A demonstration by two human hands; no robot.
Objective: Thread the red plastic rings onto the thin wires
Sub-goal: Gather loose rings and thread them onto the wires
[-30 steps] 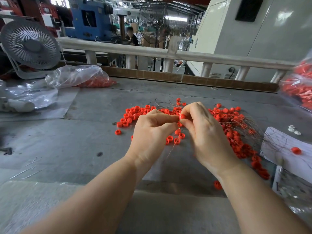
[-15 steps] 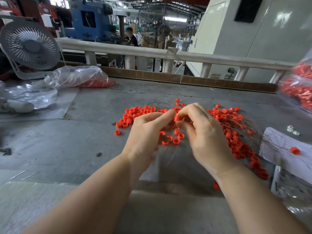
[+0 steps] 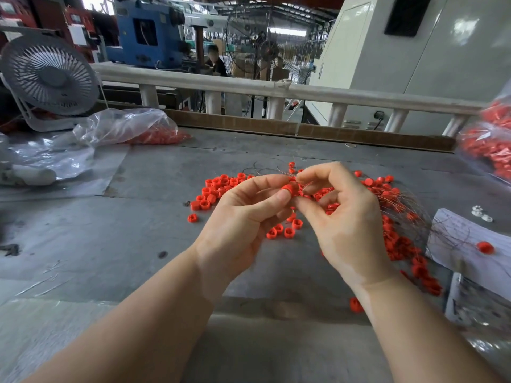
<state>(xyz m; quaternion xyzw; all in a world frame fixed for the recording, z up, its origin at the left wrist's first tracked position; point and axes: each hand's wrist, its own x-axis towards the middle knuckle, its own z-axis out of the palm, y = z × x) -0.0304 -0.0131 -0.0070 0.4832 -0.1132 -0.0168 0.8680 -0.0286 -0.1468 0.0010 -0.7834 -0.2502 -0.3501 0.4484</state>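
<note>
My left hand (image 3: 243, 217) pinches a red plastic ring (image 3: 288, 188) between thumb and forefinger above the grey table. My right hand (image 3: 343, 217) meets it from the right, fingertips closed on a thin wire (image 3: 293, 209) at the ring. Loose red rings (image 3: 218, 186) lie scattered behind and under both hands. To the right, a bundle of thin wires (image 3: 409, 208) strung with red rings curves down toward the table's front edge. Three single rings (image 3: 282, 230) sit just below my hands.
A grey desk fan (image 3: 49, 76) and clear plastic bags (image 3: 124, 125) with red rings stand at the back left. Another bag of rings (image 3: 489, 145) hangs at the right edge. White paper (image 3: 464, 239) with one ring lies at the right. A white rail (image 3: 276, 89) borders the table.
Both hands have lifted slightly and opened outward. The left hand's fingers now show a red ring pinched at their tips, and the right fingers have spread while holding the wire.
</note>
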